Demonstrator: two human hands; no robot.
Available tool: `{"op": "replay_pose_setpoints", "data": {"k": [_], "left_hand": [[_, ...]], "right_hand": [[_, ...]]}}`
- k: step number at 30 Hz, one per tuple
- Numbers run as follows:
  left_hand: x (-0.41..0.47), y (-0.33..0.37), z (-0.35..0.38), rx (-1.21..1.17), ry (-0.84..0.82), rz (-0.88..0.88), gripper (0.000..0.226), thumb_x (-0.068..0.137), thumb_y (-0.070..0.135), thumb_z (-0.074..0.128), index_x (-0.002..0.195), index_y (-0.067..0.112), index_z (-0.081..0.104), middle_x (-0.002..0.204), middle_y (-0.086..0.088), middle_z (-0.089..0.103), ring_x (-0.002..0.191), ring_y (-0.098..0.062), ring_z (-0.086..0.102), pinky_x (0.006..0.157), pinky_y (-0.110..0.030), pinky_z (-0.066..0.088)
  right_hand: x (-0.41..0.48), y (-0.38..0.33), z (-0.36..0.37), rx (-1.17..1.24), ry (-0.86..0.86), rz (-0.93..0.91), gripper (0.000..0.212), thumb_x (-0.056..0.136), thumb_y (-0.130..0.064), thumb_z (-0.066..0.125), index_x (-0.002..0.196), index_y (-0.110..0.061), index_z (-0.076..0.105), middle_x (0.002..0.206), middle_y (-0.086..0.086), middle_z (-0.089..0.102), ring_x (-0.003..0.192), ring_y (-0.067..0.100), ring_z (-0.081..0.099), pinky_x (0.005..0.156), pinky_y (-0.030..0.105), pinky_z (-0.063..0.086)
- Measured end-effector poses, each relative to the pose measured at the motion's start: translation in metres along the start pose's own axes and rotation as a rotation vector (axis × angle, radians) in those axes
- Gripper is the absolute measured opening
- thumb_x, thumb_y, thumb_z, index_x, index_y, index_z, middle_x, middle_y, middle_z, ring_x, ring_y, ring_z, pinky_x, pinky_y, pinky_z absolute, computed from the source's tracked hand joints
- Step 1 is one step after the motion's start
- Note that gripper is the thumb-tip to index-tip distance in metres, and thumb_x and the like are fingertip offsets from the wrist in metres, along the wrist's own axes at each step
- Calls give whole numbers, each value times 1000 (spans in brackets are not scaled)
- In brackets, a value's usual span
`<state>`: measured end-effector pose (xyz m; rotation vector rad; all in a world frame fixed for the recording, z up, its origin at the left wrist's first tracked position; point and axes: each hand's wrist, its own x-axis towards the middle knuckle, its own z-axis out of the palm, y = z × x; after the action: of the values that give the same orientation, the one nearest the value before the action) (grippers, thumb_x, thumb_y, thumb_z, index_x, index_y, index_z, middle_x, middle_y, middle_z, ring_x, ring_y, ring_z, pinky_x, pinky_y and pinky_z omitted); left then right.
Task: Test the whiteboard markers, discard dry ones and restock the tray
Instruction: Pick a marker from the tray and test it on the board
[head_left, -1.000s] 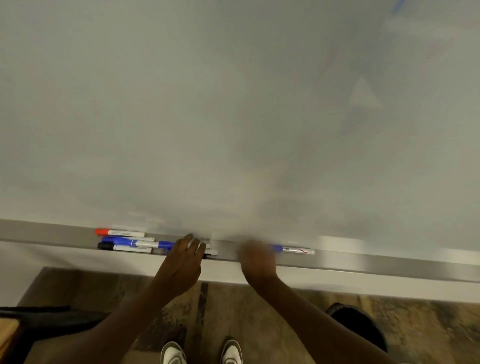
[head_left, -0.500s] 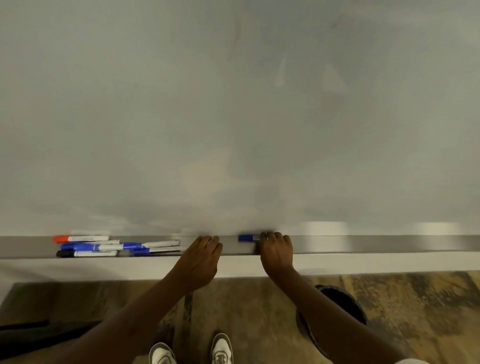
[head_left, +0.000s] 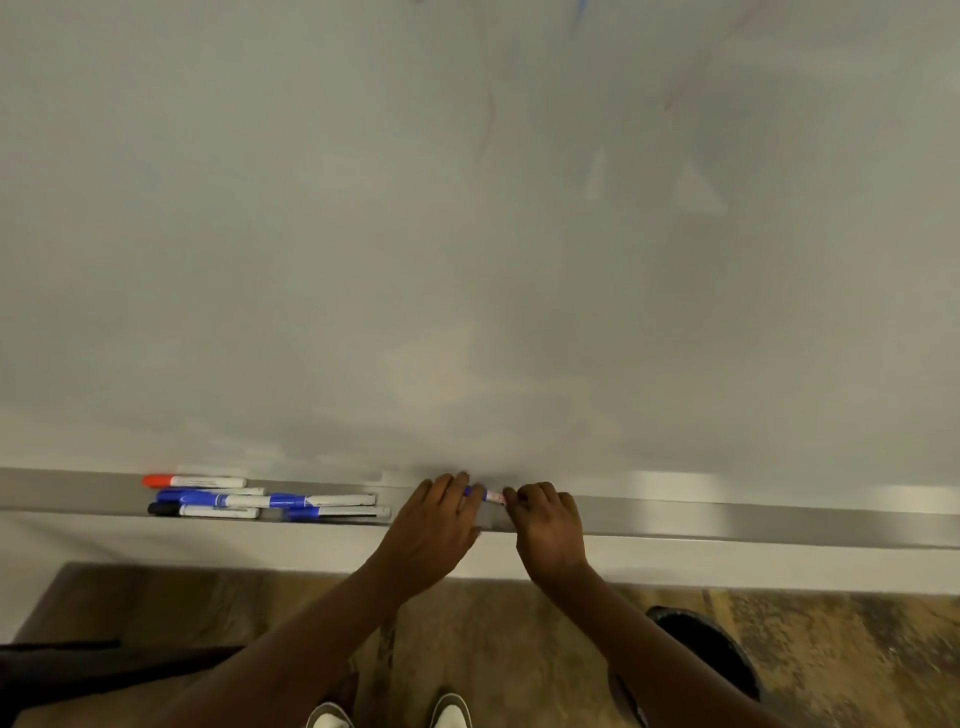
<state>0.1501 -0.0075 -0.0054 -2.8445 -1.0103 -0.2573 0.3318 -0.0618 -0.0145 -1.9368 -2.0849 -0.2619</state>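
Left hand (head_left: 441, 519) has been brought across to the blue marker (head_left: 487, 494), which is now gripped at both ends together with the right hand (head_left: 550, 530), low over the tray (head_left: 779, 519). Uncapping for a test stroke is judged next. The other markers (head_left: 270, 501) lie untouched at left.

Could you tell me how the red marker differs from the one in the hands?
The red marker has a red cap; the held marker shows blue. The red marker lies untouched on the tray, fully visible; the held marker is pinched between left hand and right hand, mostly hidden. Both have light barrels, caps leftward.
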Motion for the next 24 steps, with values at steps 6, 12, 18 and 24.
{"op": "replay_pose_setpoints", "data": {"k": [6, 12, 18, 24], "left_hand": [[11, -13, -33, 120, 178, 22, 34, 92, 25, 47, 110, 3, 65, 109, -17, 66, 97, -31, 64, 89, -44, 51], [14, -35, -90, 67, 290, -38, 22, 73, 21, 76, 90, 9, 70, 80, -8, 66, 70, -23, 63, 68, -31, 51], [23, -66, -181, 123, 505, 46, 43, 105, 33, 23, 84, 16, 57, 55, 0, 49, 39, -17, 46, 39, -24, 36], [44, -77, -283, 236, 677, 83, 42, 102, 46, 32, 89, 20, 61, 48, 1, 43, 32, -16, 36, 36, -22, 28]], "right_hand": [[31, -31, -32, 114, 198, -74, 34, 64, -1, 78, 96, -11, 72, 80, 7, 65, 74, 26, 60, 62, 34, 45], [64, -51, -84, 181, 364, -159, 30, 60, 0, 81, 86, -12, 73, 72, 2, 62, 66, 19, 54, 49, 24, 38], [99, -63, -170, 186, 587, -316, 12, 74, -5, 74, 83, -14, 72, 74, -1, 63, 67, 16, 52, 49, 29, 41], [132, -63, -271, 208, 674, -377, 14, 78, -14, 71, 93, -16, 72, 82, -4, 64, 77, 10, 51, 56, 19, 41]]}}
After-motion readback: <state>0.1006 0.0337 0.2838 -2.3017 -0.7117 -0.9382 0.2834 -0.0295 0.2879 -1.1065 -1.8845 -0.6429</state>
